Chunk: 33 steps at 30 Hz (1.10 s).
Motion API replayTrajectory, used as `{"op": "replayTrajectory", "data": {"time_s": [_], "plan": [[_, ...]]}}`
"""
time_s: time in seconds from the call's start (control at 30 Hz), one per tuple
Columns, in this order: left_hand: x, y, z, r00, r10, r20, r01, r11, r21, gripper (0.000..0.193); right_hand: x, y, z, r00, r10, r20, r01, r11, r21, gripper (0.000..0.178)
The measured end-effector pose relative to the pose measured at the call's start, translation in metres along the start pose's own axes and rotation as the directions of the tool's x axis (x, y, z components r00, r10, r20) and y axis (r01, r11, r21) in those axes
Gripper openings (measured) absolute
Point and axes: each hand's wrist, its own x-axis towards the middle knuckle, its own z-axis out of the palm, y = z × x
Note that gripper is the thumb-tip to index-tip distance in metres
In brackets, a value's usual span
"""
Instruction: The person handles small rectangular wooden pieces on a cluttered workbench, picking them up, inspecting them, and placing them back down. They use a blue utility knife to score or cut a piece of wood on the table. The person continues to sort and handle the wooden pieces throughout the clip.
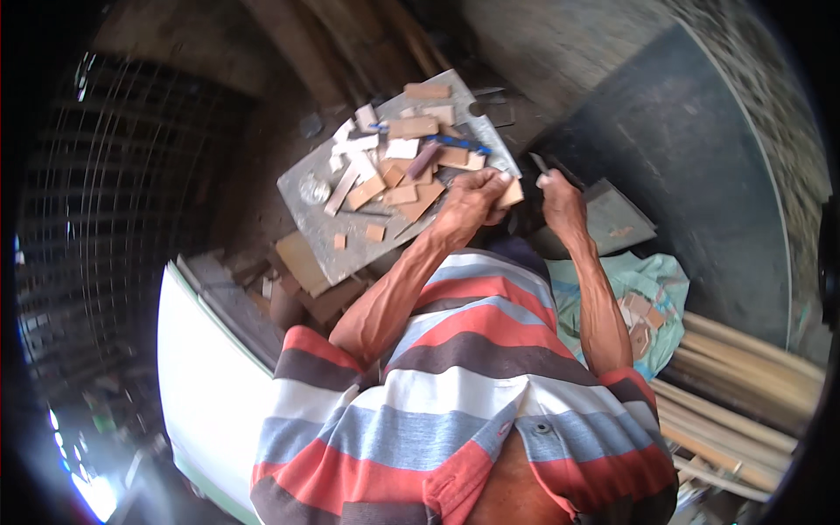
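One small wooden piece (511,194) sits pinched in the left hand (472,199), at the near edge of a grey board (308,194). One thin blade-like tool (539,164) is gripped in the right hand (560,199), just beside it. Roughly twenty wood offcuts (394,166) lie scattered on the board, with one blue pen (462,143) among them

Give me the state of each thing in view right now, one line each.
left hand: closed on a small wood piece, held above the board edge.
right hand: closed on a thin tool; tool type unclear.
grey board: lying tilted, covered with loose wood pieces.
pale green bag: open, wood pieces inside.
long wooden strips: stacked flat at right.
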Motion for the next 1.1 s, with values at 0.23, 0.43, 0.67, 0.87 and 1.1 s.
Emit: {"op": "replayTrajectory", "data": {"time_s": [0.23, 0.43, 0.67, 0.87, 1.1], "plan": [[-0.024, -0.076, -0.086, 0.956, -0.054, -0.290, 0.067, 0.997, 0.035, 0.015, -0.023, 0.011, 0.072, 0.920, 0.206, 0.335, -0.341, 0.842, 0.419, 0.025], [-0.051, -0.180, -0.195, 0.680, 0.239, -0.693, 0.020, 0.939, 0.344, 0.029, -0.020, -0.003, 0.101, 0.839, 0.086, 0.537, -0.332, 0.864, 0.379, 0.024], [-0.086, -0.206, -0.257, 0.326, 0.330, -0.886, 0.159, 0.905, 0.396, 0.027, -0.025, 0.005, 0.113, 0.907, 0.012, 0.420, -0.085, 0.984, 0.156, 0.025], [-0.072, -0.177, -0.261, 0.371, 0.322, -0.871, 0.275, 0.858, 0.434, 0.024, -0.038, 0.015, 0.109, 0.840, 0.146, 0.522, -0.232, 0.967, 0.102, 0.029], [-0.056, -0.172, -0.256, 0.326, 0.592, -0.737, 0.440, 0.595, 0.673, 0.034, -0.043, 0.027, 0.110, 0.826, 0.210, 0.523, -0.271, 0.962, 0.042, 0.028]]}}
